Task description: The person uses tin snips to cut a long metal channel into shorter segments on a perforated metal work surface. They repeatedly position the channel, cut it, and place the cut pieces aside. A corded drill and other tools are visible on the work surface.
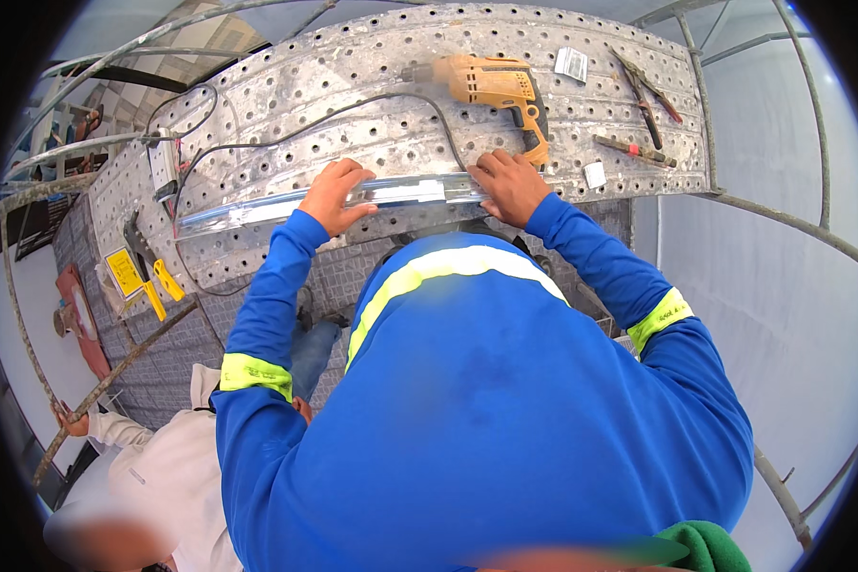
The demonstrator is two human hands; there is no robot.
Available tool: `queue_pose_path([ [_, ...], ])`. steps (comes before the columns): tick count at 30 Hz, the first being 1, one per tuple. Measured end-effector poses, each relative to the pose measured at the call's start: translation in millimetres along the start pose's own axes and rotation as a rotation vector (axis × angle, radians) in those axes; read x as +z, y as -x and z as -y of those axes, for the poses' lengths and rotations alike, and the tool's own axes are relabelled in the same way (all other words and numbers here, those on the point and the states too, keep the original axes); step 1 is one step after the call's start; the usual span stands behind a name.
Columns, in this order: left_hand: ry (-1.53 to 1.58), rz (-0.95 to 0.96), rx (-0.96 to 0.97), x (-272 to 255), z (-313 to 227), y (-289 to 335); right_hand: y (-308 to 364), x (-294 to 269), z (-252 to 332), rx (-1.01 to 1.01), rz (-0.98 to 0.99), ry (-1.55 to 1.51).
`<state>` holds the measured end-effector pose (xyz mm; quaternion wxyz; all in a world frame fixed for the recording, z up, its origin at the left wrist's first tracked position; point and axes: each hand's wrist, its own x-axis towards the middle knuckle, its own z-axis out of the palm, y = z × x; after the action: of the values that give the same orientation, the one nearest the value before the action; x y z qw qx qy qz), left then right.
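Observation:
A long clear plastic package (419, 190) with shiny silvery strips inside lies along the near edge of the perforated metal platform (286, 105). My left hand (337, 195) grips it near its middle, fingers on the far side and thumb on the near side. Close to its right end, my right hand (512, 186) holds it in the same way. Just beyond my right hand lies a yellow-orange corded power drill (494, 81), its handle end almost at my knuckles. The drill's black cable (324, 132) runs left across the platform.
Pliers (642, 91), a red-banded tool (634, 150) and paper pieces (571, 64) lie at the right. At the left are a power strip (162, 164), yellow-handled tool (153, 267) and yellow card (123, 273). Scaffold tubes (810, 229) surround the platform; another person (176, 458) is at lower left.

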<state>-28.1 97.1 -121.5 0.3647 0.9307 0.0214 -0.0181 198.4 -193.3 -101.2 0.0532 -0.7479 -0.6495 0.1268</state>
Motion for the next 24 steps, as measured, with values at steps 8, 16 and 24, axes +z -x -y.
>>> queue_pose_path([
  [8,-0.055,-0.057,0.02,6.9,-0.5,4.3,-4.5,-0.2,-14.5,-0.071,0.044,-0.017],
  [16,-0.166,-0.114,0.007,15.5,-2.7,11.6,-5.6,1.8,-19.0,-0.09,0.041,-0.049],
  [24,-0.176,-0.162,0.016,24.8,-3.1,13.2,0.4,10.0,-13.2,-0.066,-0.005,-0.06],
])
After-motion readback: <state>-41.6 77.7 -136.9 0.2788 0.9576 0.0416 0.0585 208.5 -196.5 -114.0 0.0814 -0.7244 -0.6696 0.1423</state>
